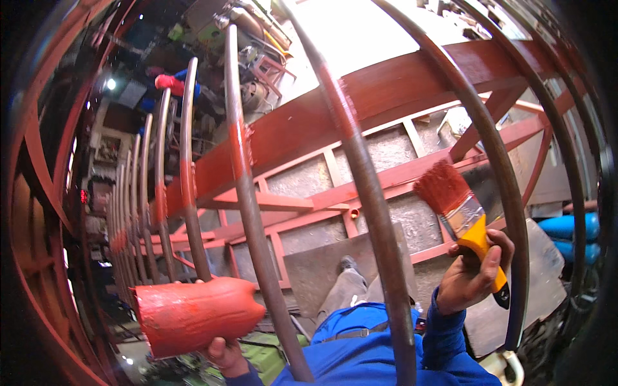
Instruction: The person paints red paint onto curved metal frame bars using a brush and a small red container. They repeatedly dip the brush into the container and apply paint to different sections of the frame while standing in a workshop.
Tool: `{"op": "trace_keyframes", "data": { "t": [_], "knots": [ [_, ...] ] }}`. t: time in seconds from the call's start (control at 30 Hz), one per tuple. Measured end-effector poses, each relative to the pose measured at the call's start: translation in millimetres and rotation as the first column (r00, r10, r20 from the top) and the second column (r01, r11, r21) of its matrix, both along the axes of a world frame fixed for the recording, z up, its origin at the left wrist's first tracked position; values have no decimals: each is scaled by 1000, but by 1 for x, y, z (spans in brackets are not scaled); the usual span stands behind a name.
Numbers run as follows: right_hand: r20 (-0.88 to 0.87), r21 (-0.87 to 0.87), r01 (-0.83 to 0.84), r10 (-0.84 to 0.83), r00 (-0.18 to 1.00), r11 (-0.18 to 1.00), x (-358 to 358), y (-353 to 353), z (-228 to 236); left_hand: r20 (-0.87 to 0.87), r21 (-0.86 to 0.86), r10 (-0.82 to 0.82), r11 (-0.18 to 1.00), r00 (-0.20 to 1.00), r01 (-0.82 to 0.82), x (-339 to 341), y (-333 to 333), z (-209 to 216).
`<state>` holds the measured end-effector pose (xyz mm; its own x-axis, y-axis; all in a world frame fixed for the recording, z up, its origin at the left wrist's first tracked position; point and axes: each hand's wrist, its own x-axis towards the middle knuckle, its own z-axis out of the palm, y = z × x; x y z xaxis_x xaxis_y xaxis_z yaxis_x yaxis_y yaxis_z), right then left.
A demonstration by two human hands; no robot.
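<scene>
My left hand (225,355) is closed around a paint-smeared red container (196,315), which looks like a cut-off plastic bottle lying tilted on its side, its wide end toward the left. The inside of the container is hidden. In my right hand (473,276) is a paintbrush (476,237) with a yellow and black handle, its red-coated bristles pointing up and left. The brush is apart from the bars. Nearest to it stand two bare brown metal bars (380,225), and a long red beam (399,90) runs behind them, with red paint on some bars where they meet it.
A row of upright bars (248,212) crosses the view in front of my body. Beyond lies a red frame (302,202) over the floor. Blue cylinders (570,226) sit at the right, a green object (264,352) below. A person in red (169,83) is at the far left.
</scene>
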<state>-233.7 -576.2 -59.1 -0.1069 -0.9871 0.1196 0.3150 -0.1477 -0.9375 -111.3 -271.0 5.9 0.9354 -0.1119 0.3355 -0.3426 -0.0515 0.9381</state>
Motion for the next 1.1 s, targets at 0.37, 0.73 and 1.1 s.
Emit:
{"op": "trace_keyframes", "data": {
  "t": [0.37,0.73,1.1],
  "knots": [
    [-12,-162,-165,165,986,973,4,25,14,-124,-90,151,983,981,-163,-8,50,-5],
    [-917,-321,-868,105,385,379,178,-67,112,-126,61,242,970,962,-236,-12,74,-5],
    [-719,150,-792,616,323,591,289,-54,95,-161,-24,238,969,958,-245,-15,79,-6]
  ]
}}
